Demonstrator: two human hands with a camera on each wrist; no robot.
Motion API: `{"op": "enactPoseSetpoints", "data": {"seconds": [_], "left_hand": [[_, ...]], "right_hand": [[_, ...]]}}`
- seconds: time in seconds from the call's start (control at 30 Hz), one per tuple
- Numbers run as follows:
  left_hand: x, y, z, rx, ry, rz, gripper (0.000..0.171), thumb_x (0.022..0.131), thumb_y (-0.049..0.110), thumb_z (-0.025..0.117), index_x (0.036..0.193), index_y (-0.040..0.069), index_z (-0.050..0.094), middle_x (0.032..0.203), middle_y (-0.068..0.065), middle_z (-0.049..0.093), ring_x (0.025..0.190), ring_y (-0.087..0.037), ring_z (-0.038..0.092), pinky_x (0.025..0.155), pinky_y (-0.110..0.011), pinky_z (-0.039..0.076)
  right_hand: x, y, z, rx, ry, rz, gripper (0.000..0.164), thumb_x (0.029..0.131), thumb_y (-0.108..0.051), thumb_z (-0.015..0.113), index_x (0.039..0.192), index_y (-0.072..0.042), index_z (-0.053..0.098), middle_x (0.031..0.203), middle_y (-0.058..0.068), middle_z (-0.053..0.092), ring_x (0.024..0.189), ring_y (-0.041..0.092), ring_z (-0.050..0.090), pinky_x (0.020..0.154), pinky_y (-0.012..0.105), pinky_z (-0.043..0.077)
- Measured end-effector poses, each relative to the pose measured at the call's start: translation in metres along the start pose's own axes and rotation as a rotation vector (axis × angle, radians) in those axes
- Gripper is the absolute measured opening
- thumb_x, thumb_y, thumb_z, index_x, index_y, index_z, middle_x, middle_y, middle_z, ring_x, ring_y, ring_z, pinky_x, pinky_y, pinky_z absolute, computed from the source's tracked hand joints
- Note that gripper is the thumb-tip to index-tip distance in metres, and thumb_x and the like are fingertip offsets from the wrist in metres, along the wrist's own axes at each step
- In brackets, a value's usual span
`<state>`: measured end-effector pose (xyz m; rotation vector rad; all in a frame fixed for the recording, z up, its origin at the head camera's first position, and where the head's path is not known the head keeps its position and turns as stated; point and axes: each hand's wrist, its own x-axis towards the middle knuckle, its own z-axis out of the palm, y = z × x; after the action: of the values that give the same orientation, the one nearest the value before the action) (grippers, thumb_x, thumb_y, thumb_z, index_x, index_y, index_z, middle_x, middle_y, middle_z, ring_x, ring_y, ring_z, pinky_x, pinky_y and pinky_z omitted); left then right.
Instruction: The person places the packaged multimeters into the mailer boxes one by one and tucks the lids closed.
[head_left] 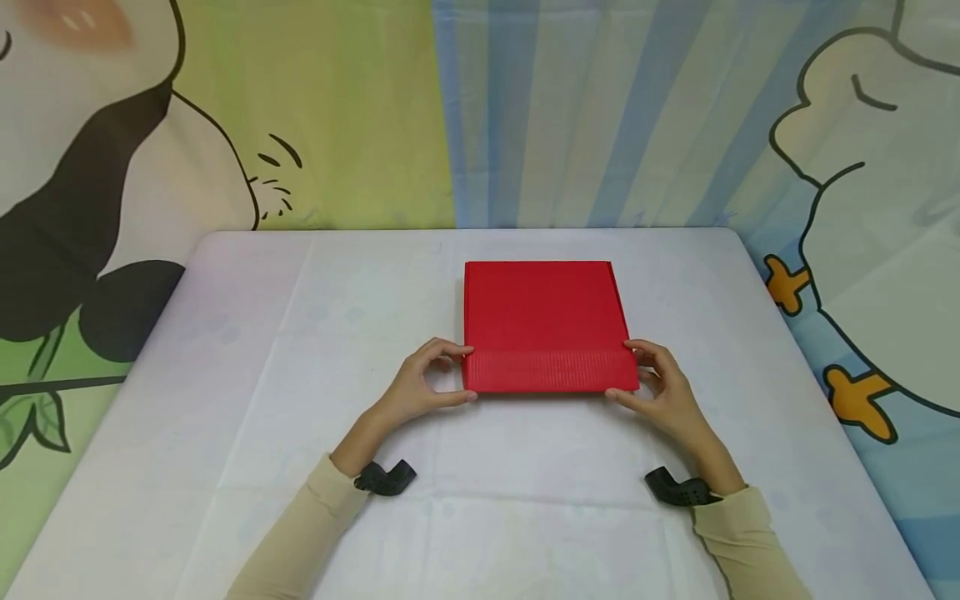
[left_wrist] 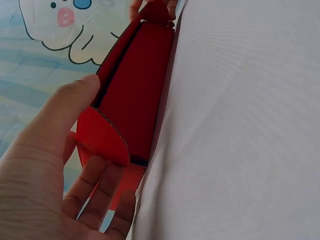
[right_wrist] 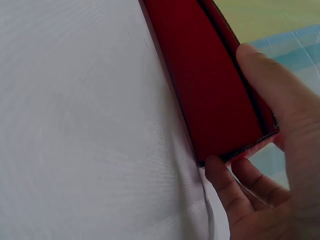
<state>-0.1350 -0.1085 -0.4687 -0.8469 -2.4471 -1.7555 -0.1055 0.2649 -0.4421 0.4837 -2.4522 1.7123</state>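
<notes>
A red cardboard box (head_left: 543, 312) lies on the white-covered table, its lid nearly down with a ridged front strip facing the person. My left hand (head_left: 420, 379) grips its left front corner, thumb at the front edge and fingers along the side. In the left wrist view, a rounded side flap (left_wrist: 102, 135) sticks out between that thumb and the fingers. My right hand (head_left: 663, 387) holds the right front corner the same way. The right wrist view shows the thumb on the lid's edge and fingertips at the lower corner, beside the box's dark red front wall (right_wrist: 205, 90).
A white cloth (head_left: 337, 333) with fold lines covers the table. Behind and beside it hang cartoon-printed curtains (head_left: 322, 100). Black wrist-worn devices (head_left: 386, 478) sit at both beige sleeve cuffs (head_left: 337, 492).
</notes>
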Motion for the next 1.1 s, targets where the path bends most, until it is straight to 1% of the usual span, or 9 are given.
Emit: {"op": "enactPoseSetpoints", "data": {"seconds": [0.1, 0.17, 0.33, 0.43, 0.5, 0.67, 0.83, 1.0, 1.1], "left_hand": [[0.000, 0.000, -0.001, -0.012, -0.003, -0.017, 0.058, 0.071, 0.006, 0.087, 0.123, 0.007, 0.062, 0.117, -0.005, 0.062, 0.100, -0.024, 0.061, 0.089, -0.037, 0.052], [0.000, -0.007, 0.000, -0.031, -0.004, -0.022, 0.058, 0.071, 0.009, 0.087, 0.124, 0.011, 0.062, 0.116, -0.001, 0.062, 0.099, -0.019, 0.062, 0.088, -0.031, 0.052], [0.000, -0.005, 0.000, -0.089, -0.011, -0.076, 0.060, 0.070, 0.005, 0.087, 0.125, 0.009, 0.062, 0.111, -0.005, 0.064, 0.097, -0.024, 0.064, 0.088, -0.033, 0.053], [0.000, -0.003, 0.001, -0.118, -0.010, -0.113, 0.062, 0.070, 0.000, 0.086, 0.126, 0.006, 0.062, 0.109, -0.010, 0.064, 0.096, -0.026, 0.065, 0.087, -0.034, 0.054], [0.001, -0.001, 0.001, -0.169, -0.019, -0.130, 0.063, 0.070, -0.007, 0.083, 0.128, 0.002, 0.059, 0.105, -0.016, 0.063, 0.089, -0.028, 0.065, 0.083, -0.034, 0.056], [0.003, 0.014, 0.000, -0.249, -0.038, -0.106, 0.060, 0.073, -0.014, 0.077, 0.128, -0.007, 0.053, 0.096, -0.026, 0.057, 0.083, -0.028, 0.061, 0.082, -0.033, 0.056], [0.004, 0.024, -0.001, -0.195, -0.015, -0.063, 0.054, 0.075, -0.011, 0.077, 0.125, -0.007, 0.056, 0.099, -0.022, 0.058, 0.092, -0.030, 0.058, 0.088, -0.035, 0.053], [0.004, 0.022, 0.000, -0.160, -0.012, -0.069, 0.053, 0.076, -0.009, 0.077, 0.125, -0.004, 0.056, 0.103, -0.018, 0.058, 0.094, -0.036, 0.060, 0.087, -0.040, 0.053], [0.004, 0.021, 0.001, -0.130, -0.008, -0.063, 0.055, 0.076, -0.008, 0.078, 0.126, -0.004, 0.055, 0.106, -0.019, 0.057, 0.096, -0.039, 0.058, 0.086, -0.042, 0.053]], "right_hand": [[-0.001, 0.013, -0.003, 0.028, 0.009, 0.009, 0.076, 0.066, 0.022, 0.076, 0.134, 0.009, 0.045, 0.122, 0.015, 0.050, 0.101, 0.014, 0.050, 0.085, 0.012, 0.048], [-0.001, 0.021, -0.004, 0.046, 0.011, 0.017, 0.076, 0.067, 0.021, 0.077, 0.135, 0.006, 0.045, 0.118, 0.010, 0.052, 0.099, 0.013, 0.051, 0.083, 0.012, 0.048], [-0.002, 0.029, -0.006, 0.123, -0.008, 0.033, 0.077, 0.070, 0.020, 0.074, 0.138, 0.002, 0.043, 0.100, 0.010, 0.057, 0.089, 0.012, 0.056, 0.082, 0.014, 0.050], [-0.002, 0.029, -0.007, 0.169, -0.014, 0.055, 0.074, 0.073, 0.020, 0.072, 0.139, 0.003, 0.042, 0.096, 0.008, 0.059, 0.085, 0.010, 0.058, 0.079, 0.015, 0.050], [-0.001, 0.028, -0.008, 0.198, -0.008, 0.077, 0.069, 0.077, 0.018, 0.070, 0.138, 0.003, 0.044, 0.096, 0.006, 0.059, 0.082, 0.009, 0.058, 0.075, 0.014, 0.051], [0.000, 0.029, -0.009, 0.254, 0.001, 0.107, 0.059, 0.083, 0.017, 0.065, 0.136, 0.004, 0.045, 0.093, 0.005, 0.058, 0.076, 0.009, 0.056, 0.069, 0.014, 0.050], [0.000, 0.029, -0.008, 0.199, 0.015, 0.081, 0.057, 0.083, 0.016, 0.065, 0.136, 0.004, 0.047, 0.102, 0.005, 0.053, 0.090, 0.010, 0.052, 0.074, 0.014, 0.049], [0.000, 0.030, -0.008, 0.195, -0.017, 0.031, 0.058, 0.086, 0.015, 0.062, 0.139, 0.002, 0.044, 0.135, 0.004, 0.047, 0.120, 0.010, 0.046, 0.093, 0.014, 0.045], [0.000, 0.031, -0.008, 0.219, -0.058, 0.024, 0.060, 0.088, 0.015, 0.060, 0.143, 0.004, 0.039, 0.145, 0.001, 0.040, 0.129, 0.009, 0.041, 0.100, 0.015, 0.041]]}}
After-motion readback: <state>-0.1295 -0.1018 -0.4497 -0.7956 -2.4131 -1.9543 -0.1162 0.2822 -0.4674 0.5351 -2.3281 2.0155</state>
